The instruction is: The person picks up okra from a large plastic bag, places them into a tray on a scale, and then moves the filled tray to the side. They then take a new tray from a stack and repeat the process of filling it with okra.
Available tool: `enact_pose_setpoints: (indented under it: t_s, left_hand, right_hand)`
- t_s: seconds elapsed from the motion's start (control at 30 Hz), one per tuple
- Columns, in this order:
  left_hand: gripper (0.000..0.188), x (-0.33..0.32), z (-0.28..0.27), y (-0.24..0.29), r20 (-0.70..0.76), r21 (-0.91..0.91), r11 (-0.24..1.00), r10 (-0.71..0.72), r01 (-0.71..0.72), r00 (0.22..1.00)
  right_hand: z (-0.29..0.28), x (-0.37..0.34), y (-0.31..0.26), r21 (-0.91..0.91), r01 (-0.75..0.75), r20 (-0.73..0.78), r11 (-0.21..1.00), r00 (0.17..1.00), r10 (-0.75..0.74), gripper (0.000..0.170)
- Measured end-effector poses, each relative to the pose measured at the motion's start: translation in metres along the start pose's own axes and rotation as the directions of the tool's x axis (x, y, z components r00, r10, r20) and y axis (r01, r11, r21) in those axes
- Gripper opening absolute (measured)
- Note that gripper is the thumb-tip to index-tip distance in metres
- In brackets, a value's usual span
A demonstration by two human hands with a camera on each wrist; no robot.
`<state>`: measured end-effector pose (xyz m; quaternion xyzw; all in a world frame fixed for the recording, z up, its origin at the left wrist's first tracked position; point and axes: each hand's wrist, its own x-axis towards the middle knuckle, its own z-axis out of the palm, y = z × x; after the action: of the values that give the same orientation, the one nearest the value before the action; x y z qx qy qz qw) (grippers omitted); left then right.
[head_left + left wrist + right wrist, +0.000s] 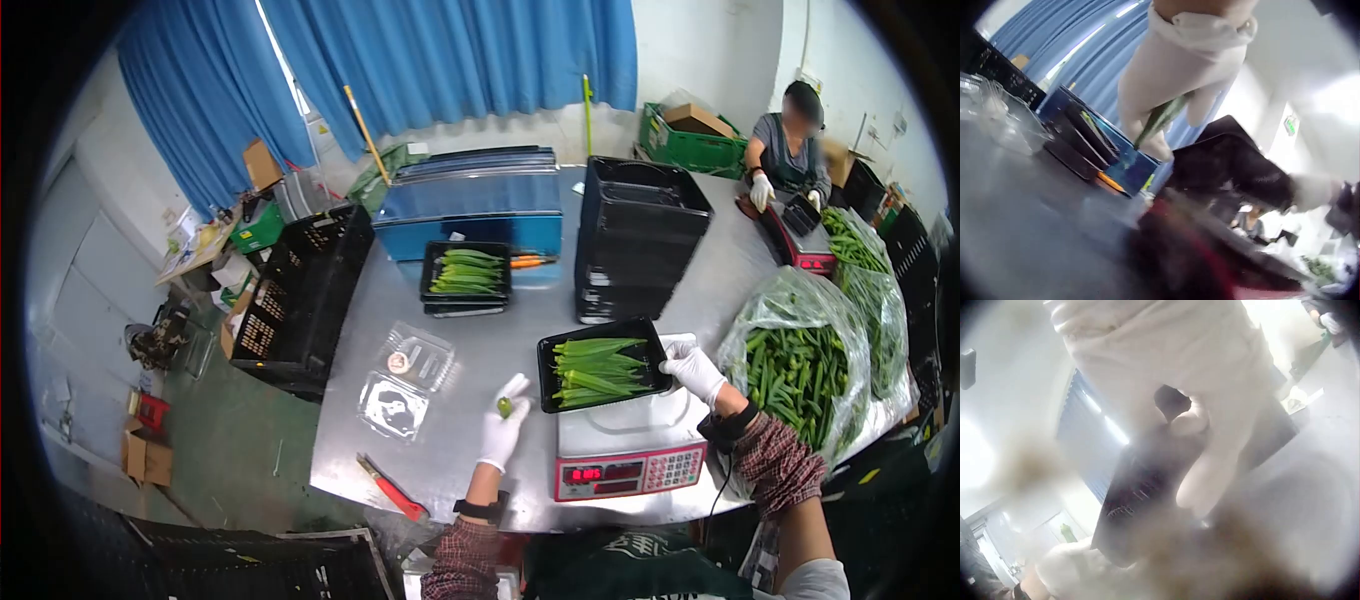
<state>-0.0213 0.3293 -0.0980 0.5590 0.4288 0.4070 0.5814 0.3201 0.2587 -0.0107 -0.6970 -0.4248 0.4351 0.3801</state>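
Observation:
My gloved left hand [502, 428] pinches a single green okra pod [504, 407], left of the scale. In the left wrist view the okra pod [1159, 120] slants down between thumb and fingers. With thumb and fingers my gloved right hand [694, 372] grips the right rim of a black tray [548, 380]. A row of okra [600, 370] lies in this tray, which is tilted over the back of a red and white scale [630, 470] with a lit display. The right wrist view shows the thumb across the black tray [1138, 494].
A clear bag of okra [800, 380] stands at the right. Behind are stacked black trays [640, 240], a filled okra tray [467, 272] and a blue box [470, 205]. A clear clamshell [395, 403] and red-handled knife [395, 490] lie left. Another person [790, 150] works at the far right.

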Motion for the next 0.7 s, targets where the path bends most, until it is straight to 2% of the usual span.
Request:
enact_pose_setpoints:
  t_s: [0.03, 0.07, 0.1, 0.13, 0.17, 0.2, 0.23, 0.27, 0.37, 0.4, 0.5, 0.53, 0.57, 0.63, 0.7]
  left_hand:
    - [0.049, 0.012, -0.018, -0.012, -0.093, 0.205, 0.971, 0.146, -0.124, 0.985]
    - [0.048, 0.016, -0.031, 0.017, -0.216, 0.427, 0.895, -0.04, 0.131, 0.976]
    - [0.048, 0.029, -0.049, -0.001, -0.269, 0.658, 0.75, 0.161, 0.059, 0.95]
    - [0.047, 0.044, -0.068, -0.018, -0.232, 0.802, 0.596, 0.262, 0.032, 0.937]
    - [0.047, 0.053, -0.085, -0.03, -0.176, 0.91, 0.413, 0.348, 0.018, 0.921]
    - [0.047, 0.057, -0.097, -0.034, -0.18, 0.912, 0.41, 0.359, 0.019, 0.916]
    - [0.046, 0.061, -0.107, -0.037, -0.142, 0.966, 0.245, 0.244, 0.081, 0.959]
    - [0.045, 0.062, -0.117, -0.039, -0.127, 0.991, 0.067, 0.117, 0.119, 0.985]
    - [0.04, 0.061, -0.141, -0.045, -0.157, 0.986, 0.062, 0.066, 0.153, 0.985]
    - [0.04, 0.06, -0.152, -0.048, -0.158, 0.986, 0.061, 0.073, 0.154, 0.985]
    - [0.038, 0.053, -0.19, -0.055, -0.12, 0.993, 0.018, 0.165, 0.118, 0.979]
    - [0.038, 0.05, -0.201, -0.052, -0.127, 0.991, -0.015, 0.154, 0.131, 0.98]
    - [0.039, 0.049, -0.211, -0.049, -0.133, 0.989, -0.048, 0.144, 0.141, 0.981]
    - [0.04, 0.045, -0.224, -0.045, -0.157, 0.986, -0.033, 0.092, 0.161, 0.983]
    - [0.043, 0.039, -0.231, -0.045, -0.193, 0.979, -0.023, 0.173, 0.2, 0.966]
  right_hand:
    - [0.007, 0.015, -0.008, -0.086, 0.056, 0.012, 0.995, 0.998, -0.055, 0.01]
    - [0.017, 0.022, -0.029, -0.011, 0.015, 0.037, 1.0, 0.999, -0.015, 0.011]
    - [0.029, 0.028, -0.05, 0.062, -0.025, 0.065, 0.998, 0.998, 0.021, 0.013]
    - [0.039, 0.044, -0.056, 0.106, -0.026, 0.104, 0.994, 0.994, 0.015, 0.014]
    - [0.051, 0.055, -0.066, 0.158, -0.091, 0.14, 0.983, 0.988, 0.069, 0.012]
    - [0.064, 0.068, -0.07, 0.139, -0.108, 0.162, 0.984, 0.983, 0.085, 0.011]
    - [0.078, 0.082, -0.074, 0.119, -0.125, 0.183, 0.985, 0.978, 0.102, 0.01]
    - [0.091, 0.092, -0.079, 0.209, -0.238, 0.228, 0.949, 0.955, 0.189, 0.01]
    - [0.127, 0.126, -0.068, 0.137, -0.224, 0.268, 0.965, 0.946, 0.182, 0.012]
    - [0.137, 0.134, -0.063, 0.106, -0.205, 0.264, 0.973, 0.949, 0.171, 0.014]
    - [0.164, 0.149, -0.054, 0.124, -0.321, 0.324, 0.939, 0.908, 0.267, 0.018]
    - [0.175, 0.154, -0.05, 0.083, -0.29, 0.351, 0.954, 0.904, 0.244, 0.019]
    - [0.187, 0.154, -0.053, 0.103, -0.351, 0.369, 0.931, 0.882, 0.292, 0.02]
    - [0.219, 0.169, -0.037, 0.21, -0.419, 0.468, 0.883, 0.836, 0.285, 0.022]
    - [0.252, 0.175, -0.027, 0.215, -0.417, 0.395, 0.883, 0.864, 0.312, 0.03]
